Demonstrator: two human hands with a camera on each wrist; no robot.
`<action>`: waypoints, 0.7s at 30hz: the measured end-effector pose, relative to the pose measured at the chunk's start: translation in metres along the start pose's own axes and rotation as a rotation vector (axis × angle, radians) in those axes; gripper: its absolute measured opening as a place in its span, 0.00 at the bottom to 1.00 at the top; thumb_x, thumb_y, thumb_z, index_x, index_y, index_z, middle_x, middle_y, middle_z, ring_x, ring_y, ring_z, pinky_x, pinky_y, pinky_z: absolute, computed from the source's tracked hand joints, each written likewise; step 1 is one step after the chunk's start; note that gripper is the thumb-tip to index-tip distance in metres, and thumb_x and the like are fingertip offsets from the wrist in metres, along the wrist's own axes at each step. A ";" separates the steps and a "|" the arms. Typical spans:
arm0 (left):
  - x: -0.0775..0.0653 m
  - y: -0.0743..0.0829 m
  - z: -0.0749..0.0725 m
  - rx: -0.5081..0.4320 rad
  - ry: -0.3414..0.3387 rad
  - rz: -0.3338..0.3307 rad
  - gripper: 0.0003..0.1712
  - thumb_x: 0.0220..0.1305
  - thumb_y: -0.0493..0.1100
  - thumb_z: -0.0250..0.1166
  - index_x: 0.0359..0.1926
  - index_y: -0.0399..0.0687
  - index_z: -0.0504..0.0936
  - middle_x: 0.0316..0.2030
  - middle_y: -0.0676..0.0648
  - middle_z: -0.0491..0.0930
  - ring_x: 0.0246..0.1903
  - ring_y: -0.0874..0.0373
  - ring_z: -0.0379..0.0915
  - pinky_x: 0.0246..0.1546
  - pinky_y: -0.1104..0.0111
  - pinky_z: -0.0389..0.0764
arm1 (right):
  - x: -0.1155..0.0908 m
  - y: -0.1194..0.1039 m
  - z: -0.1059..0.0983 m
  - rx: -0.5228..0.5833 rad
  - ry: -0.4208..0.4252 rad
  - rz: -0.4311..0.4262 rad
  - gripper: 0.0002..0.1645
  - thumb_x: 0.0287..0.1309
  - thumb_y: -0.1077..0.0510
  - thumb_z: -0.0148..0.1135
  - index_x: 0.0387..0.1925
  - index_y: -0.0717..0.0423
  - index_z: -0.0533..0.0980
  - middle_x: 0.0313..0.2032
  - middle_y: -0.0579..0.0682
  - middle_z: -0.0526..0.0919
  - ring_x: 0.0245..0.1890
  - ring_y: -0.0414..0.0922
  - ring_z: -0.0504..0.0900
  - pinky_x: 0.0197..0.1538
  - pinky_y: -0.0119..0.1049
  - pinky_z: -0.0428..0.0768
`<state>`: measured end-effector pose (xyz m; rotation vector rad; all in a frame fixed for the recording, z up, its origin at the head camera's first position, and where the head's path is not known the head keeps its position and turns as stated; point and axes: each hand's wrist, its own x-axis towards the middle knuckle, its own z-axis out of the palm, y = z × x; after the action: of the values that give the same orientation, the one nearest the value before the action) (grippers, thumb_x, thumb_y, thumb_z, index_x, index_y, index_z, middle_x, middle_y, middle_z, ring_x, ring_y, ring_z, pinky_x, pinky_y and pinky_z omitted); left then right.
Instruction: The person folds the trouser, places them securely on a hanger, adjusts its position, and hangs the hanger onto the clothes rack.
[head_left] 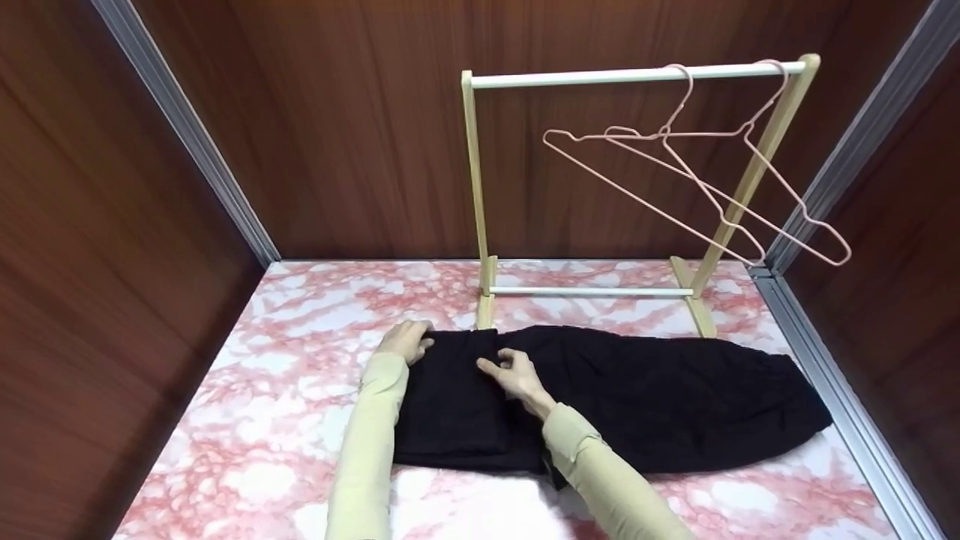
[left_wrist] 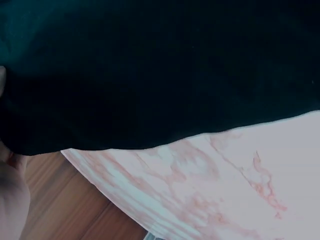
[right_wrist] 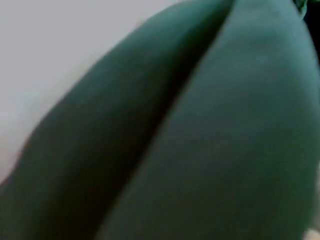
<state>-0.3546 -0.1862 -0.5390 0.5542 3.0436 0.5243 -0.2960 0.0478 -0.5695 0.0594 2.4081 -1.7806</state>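
Observation:
A black garment (head_left: 660, 397) lies across the table, its left end doubled over into a folded panel (head_left: 454, 394). At the far left corner of that panel, my left hand (head_left: 405, 341) grips the cloth's edge. In the left wrist view the dark cloth (left_wrist: 160, 75) runs between the thumb and the rest of the left hand (left_wrist: 12, 200). My right hand (head_left: 519, 375) is over the panel's right edge, thumb and forefinger apart, fingers relaxed. Close up in the right wrist view, folds of the cloth (right_wrist: 215, 140) cover most of the picture and hide the fingers.
Behind the garment stands a wooden rack (head_left: 474, 165) with a white top rail (head_left: 570, 78). Two pink hangers (head_left: 637, 199) hang at its right side. The table (head_left: 259, 480) has a pink and white marbled top, with brown panels (head_left: 360, 150) around it.

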 end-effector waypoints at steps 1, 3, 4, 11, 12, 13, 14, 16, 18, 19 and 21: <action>-0.001 0.000 -0.001 -0.010 0.000 -0.009 0.09 0.68 0.39 0.63 0.46 0.39 0.81 0.43 0.34 0.84 0.49 0.37 0.79 0.56 0.48 0.77 | 0.001 -0.002 0.001 0.001 0.023 0.001 0.23 0.59 0.54 0.69 0.49 0.67 0.78 0.37 0.53 0.81 0.34 0.41 0.77 0.36 0.29 0.77; -0.003 -0.001 -0.003 -0.015 -0.002 -0.022 0.11 0.69 0.42 0.63 0.47 0.41 0.80 0.42 0.35 0.83 0.48 0.38 0.79 0.57 0.49 0.77 | 0.001 -0.005 0.002 -0.006 0.067 -0.013 0.17 0.59 0.58 0.68 0.45 0.67 0.79 0.32 0.49 0.78 0.31 0.39 0.75 0.35 0.28 0.75; -0.004 -0.001 -0.005 -0.019 -0.004 -0.027 0.12 0.69 0.43 0.63 0.48 0.41 0.79 0.43 0.35 0.83 0.49 0.38 0.78 0.57 0.49 0.76 | 0.001 -0.006 0.001 -0.006 0.085 -0.025 0.15 0.58 0.60 0.68 0.43 0.66 0.79 0.28 0.48 0.75 0.29 0.39 0.73 0.34 0.28 0.74; -0.003 0.002 -0.018 -0.031 -0.067 -0.072 0.25 0.68 0.56 0.63 0.55 0.43 0.79 0.53 0.35 0.80 0.58 0.37 0.74 0.65 0.49 0.72 | 0.001 -0.010 -0.020 0.025 0.139 -0.128 0.11 0.60 0.66 0.64 0.44 0.63 0.79 0.26 0.45 0.72 0.26 0.37 0.69 0.29 0.27 0.70; -0.002 0.003 -0.019 -0.027 -0.082 -0.074 0.27 0.68 0.58 0.63 0.56 0.43 0.79 0.55 0.35 0.79 0.59 0.38 0.74 0.66 0.49 0.71 | 0.000 -0.010 -0.025 0.039 0.136 -0.126 0.11 0.60 0.66 0.64 0.45 0.63 0.79 0.28 0.47 0.74 0.27 0.37 0.69 0.29 0.27 0.70; 0.000 0.004 -0.020 -0.026 -0.096 -0.079 0.30 0.67 0.60 0.63 0.57 0.42 0.79 0.56 0.36 0.79 0.60 0.38 0.73 0.67 0.49 0.70 | 0.000 -0.011 -0.031 0.052 0.133 -0.122 0.12 0.61 0.67 0.63 0.47 0.64 0.79 0.32 0.49 0.76 0.28 0.38 0.70 0.30 0.28 0.70; 0.002 0.005 -0.020 -0.022 -0.106 -0.074 0.31 0.66 0.62 0.63 0.57 0.42 0.80 0.56 0.36 0.80 0.61 0.39 0.74 0.67 0.50 0.70 | -0.001 -0.012 -0.036 0.065 0.125 -0.113 0.13 0.61 0.66 0.63 0.48 0.64 0.78 0.34 0.52 0.78 0.28 0.39 0.70 0.28 0.28 0.70; 0.007 0.008 -0.019 -0.019 -0.128 -0.061 0.33 0.64 0.64 0.64 0.56 0.42 0.82 0.57 0.38 0.81 0.61 0.41 0.74 0.67 0.51 0.71 | -0.002 -0.013 -0.046 0.073 0.124 -0.099 0.16 0.62 0.66 0.63 0.52 0.65 0.77 0.44 0.58 0.80 0.34 0.41 0.73 0.32 0.28 0.71; 0.012 0.012 -0.016 -0.029 -0.153 -0.049 0.34 0.62 0.63 0.65 0.58 0.43 0.81 0.58 0.40 0.82 0.62 0.43 0.75 0.68 0.53 0.71 | -0.004 -0.014 -0.055 0.087 0.115 -0.075 0.19 0.63 0.65 0.62 0.56 0.65 0.76 0.51 0.63 0.78 0.39 0.45 0.75 0.33 0.29 0.72; 0.014 0.014 -0.015 -0.052 -0.166 -0.050 0.34 0.61 0.62 0.65 0.59 0.42 0.81 0.59 0.40 0.81 0.63 0.43 0.74 0.68 0.53 0.71 | -0.005 -0.014 -0.060 0.091 0.110 -0.065 0.21 0.63 0.65 0.62 0.57 0.65 0.75 0.54 0.64 0.77 0.42 0.46 0.75 0.33 0.29 0.73; 0.018 0.019 -0.013 -0.112 -0.195 -0.046 0.36 0.60 0.58 0.63 0.63 0.41 0.77 0.61 0.39 0.79 0.65 0.42 0.73 0.69 0.54 0.71 | -0.006 -0.014 -0.068 0.102 0.103 -0.050 0.23 0.64 0.64 0.62 0.59 0.66 0.74 0.57 0.64 0.75 0.45 0.46 0.75 0.31 0.28 0.73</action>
<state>-0.3658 -0.1673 -0.5194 0.4982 2.8161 0.5974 -0.2979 0.1087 -0.5358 0.1055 2.4067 -1.9681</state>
